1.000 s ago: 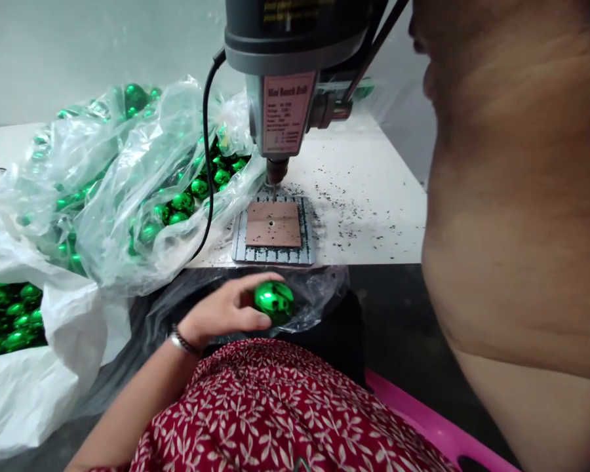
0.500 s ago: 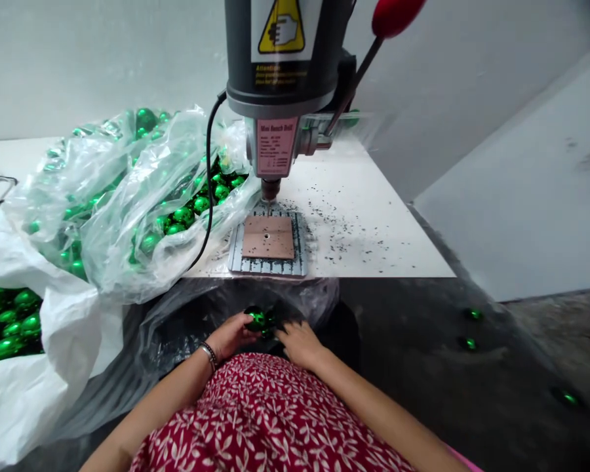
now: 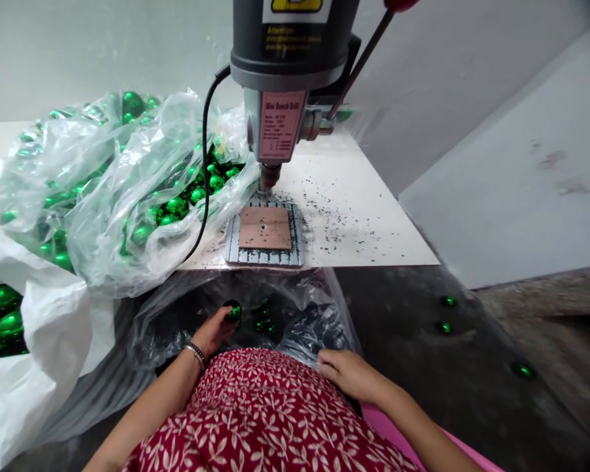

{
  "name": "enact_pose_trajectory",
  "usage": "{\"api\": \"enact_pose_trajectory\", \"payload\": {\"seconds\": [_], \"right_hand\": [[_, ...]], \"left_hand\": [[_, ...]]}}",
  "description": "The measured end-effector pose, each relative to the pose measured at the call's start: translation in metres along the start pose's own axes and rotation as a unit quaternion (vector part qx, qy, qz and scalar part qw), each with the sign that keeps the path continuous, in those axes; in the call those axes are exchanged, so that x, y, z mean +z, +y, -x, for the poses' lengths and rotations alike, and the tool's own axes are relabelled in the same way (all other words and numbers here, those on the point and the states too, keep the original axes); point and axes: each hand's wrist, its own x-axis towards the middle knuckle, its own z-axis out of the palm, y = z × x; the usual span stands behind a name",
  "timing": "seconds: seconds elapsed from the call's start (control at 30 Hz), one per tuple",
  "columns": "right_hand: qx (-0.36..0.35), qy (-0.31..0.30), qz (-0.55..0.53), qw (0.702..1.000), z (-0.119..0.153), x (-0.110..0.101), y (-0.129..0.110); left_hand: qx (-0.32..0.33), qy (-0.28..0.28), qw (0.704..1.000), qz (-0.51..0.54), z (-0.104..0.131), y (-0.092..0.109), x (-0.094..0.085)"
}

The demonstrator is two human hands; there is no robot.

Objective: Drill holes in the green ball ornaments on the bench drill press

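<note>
My left hand (image 3: 215, 333) grips a shiny green ball (image 3: 233, 311) above a clear plastic bag (image 3: 319, 328) under the table's front edge. More green balls (image 3: 264, 320) lie inside that bag. At the bag's right edge, beside the red patterned garment, my right hand (image 3: 347, 372) has its fingers curled together; whether they pinch the plastic is hard to make out. Beyond both hands stands a bench drill (image 3: 281, 121), its bit over a brown square plate (image 3: 265, 228) with a small hole, on a grey metal base (image 3: 230, 246).
Plastic bags full of green balls (image 3: 177, 206) cover the table's left part. A white sack (image 3: 59, 328) of balls stands at the left. Dark shavings dot the white table (image 3: 383, 229). Three balls (image 3: 446, 328) lie on the floor at the right. A black cable (image 3: 206, 164) hangs beside the drill.
My left hand has moved a little left with the ball. My right hand has moved away from the balls to the right, to the bag's edge. The view has shifted slightly.
</note>
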Motion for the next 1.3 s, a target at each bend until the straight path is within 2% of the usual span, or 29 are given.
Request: {"api": "enact_pose_trajectory", "payload": {"seconds": [0.17, 0.27, 0.37, 0.43, 0.53, 0.63, 0.73, 0.8, 0.9, 0.97, 1.03, 1.13, 1.3], "right_hand": [[0.060, 0.068, -0.045, 0.995, -0.006, 0.016, 0.012], [0.106, 0.142, -0.040, 0.983, -0.014, 0.013, 0.010], [0.198, 0.215, -0.036, 0.956, -0.027, 0.005, 0.009], [0.240, 0.232, -0.043, 0.942, -0.034, -0.004, 0.011], [0.231, 0.215, -0.065, 0.947, -0.028, -0.024, 0.011], [0.158, 0.182, -0.094, 0.966, -0.007, -0.049, -0.006], [0.038, 0.152, -0.124, 0.980, 0.009, -0.076, -0.049], [-0.076, 0.185, -0.165, 0.966, 0.007, -0.089, -0.084], [-0.168, 0.302, -0.189, 0.919, -0.011, -0.099, -0.128], [-0.198, 0.342, -0.197, 0.897, -0.025, -0.099, -0.143], [-0.197, 0.361, -0.215, 0.886, -0.037, -0.099, -0.148], [-0.168, 0.359, -0.272, 0.877, -0.047, -0.102, -0.146], [-0.142, 0.275, -0.375, 0.874, -0.050, -0.118, -0.148]], "left_hand": [[-0.006, 0.004, 1.000, 0.003, 0.001, 0.001, -0.003], [-0.006, 0.005, 1.000, 0.013, 0.004, 0.002, -0.003], [0.009, -0.021, 1.000, 0.006, 0.010, 0.004, 0.001], [0.031, -0.080, 0.996, -0.009, 0.018, 0.007, 0.006], [0.054, -0.223, 0.973, -0.014, 0.041, 0.018, 0.015], [0.062, -0.353, 0.933, 0.017, 0.071, 0.034, 0.026], [0.102, -0.405, 0.907, 0.048, 0.098, 0.055, 0.040], [0.154, -0.397, 0.904, 0.040, 0.109, 0.069, 0.051], [0.226, -0.345, 0.910, -0.040, 0.118, 0.086, 0.064], [0.269, -0.305, 0.907, -0.104, 0.121, 0.096, 0.071], [0.315, -0.264, 0.898, -0.159, 0.124, 0.104, 0.075], [0.389, -0.209, 0.865, -0.238, 0.129, 0.115, 0.079], [0.459, -0.191, 0.793, -0.353, 0.129, 0.132, 0.083]]}}
